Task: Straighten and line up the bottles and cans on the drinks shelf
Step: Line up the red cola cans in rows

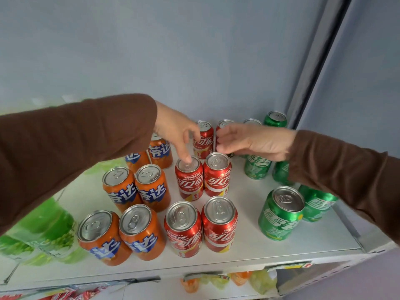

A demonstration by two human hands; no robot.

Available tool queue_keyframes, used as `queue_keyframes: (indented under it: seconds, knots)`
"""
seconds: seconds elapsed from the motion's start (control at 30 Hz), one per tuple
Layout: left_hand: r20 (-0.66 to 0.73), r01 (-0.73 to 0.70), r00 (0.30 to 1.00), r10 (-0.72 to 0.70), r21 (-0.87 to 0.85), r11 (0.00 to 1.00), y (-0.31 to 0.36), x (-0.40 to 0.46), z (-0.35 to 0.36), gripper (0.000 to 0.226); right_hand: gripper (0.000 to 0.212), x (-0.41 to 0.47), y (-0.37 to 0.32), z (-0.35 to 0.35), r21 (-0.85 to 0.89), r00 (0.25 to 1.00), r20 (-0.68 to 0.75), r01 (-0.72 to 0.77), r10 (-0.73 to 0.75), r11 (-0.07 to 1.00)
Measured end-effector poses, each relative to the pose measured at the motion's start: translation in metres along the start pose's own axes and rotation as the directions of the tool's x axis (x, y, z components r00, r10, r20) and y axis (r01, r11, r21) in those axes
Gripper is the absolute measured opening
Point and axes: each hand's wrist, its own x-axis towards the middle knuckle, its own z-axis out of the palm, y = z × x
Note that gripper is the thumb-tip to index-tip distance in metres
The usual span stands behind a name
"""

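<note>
Orange cans (149,185) stand in two columns on the left of the white shelf (244,254), red cola cans (216,221) in two columns in the middle, green cans (280,215) scattered on the right. My left hand (175,128) hangs over the middle-row left red can (189,178), a fingertip touching its lid, fingers apart. My right hand (249,140) reaches in from the right, its fingers curled around the back-row right red can (223,124), which it mostly hides.
Green bottles (43,226) lie blurred at the shelf's left edge. A grey wall backs the shelf, and a metal upright (313,68) rises at the right. Below the shelf's front lip hang packets (238,280) on a lower level.
</note>
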Motion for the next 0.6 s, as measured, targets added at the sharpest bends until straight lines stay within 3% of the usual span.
queue_keyframes:
  seconds: [0.1, 0.2, 0.3, 0.4, 0.53, 0.6]
  knots:
    - [-0.212, -0.047, 0.977, 0.036, -0.050, 0.998, -0.007, -0.001, -0.030, 0.074, 0.055, 0.004, -0.013, -0.031, -0.009, 0.978, -0.200, 0.061, -0.062, 0.998]
    - [-0.370, -0.074, 0.928, 0.051, -0.050, 0.996, -0.019, 0.019, -0.039, 0.074, 0.063, 0.022, -0.009, -0.047, -0.201, 0.936, -0.331, 0.051, -0.117, 0.978]
    - [-0.373, -0.058, 0.927, 0.047, -0.018, 0.998, -0.025, 0.046, -0.035, 0.076, 0.080, 0.043, 0.001, -0.053, -0.479, 0.940, -0.324, -0.064, -0.109, 0.875]
    - [-0.352, -0.044, 0.935, 0.049, 0.023, 0.999, -0.027, 0.071, -0.029, 0.079, 0.092, 0.061, 0.009, -0.054, -0.606, 0.953, -0.300, -0.158, -0.040, 0.779]
    - [-0.322, -0.041, 0.946, 0.049, 0.034, 0.999, -0.028, 0.097, -0.024, 0.080, 0.089, 0.075, 0.015, -0.060, -0.721, 0.942, -0.333, -0.228, -0.038, 0.654]
    - [-0.317, -0.053, 0.946, 0.064, 0.043, 0.998, -0.027, 0.105, -0.023, 0.072, 0.079, 0.080, 0.016, -0.064, -0.727, 0.947, -0.319, -0.226, -0.028, 0.649]
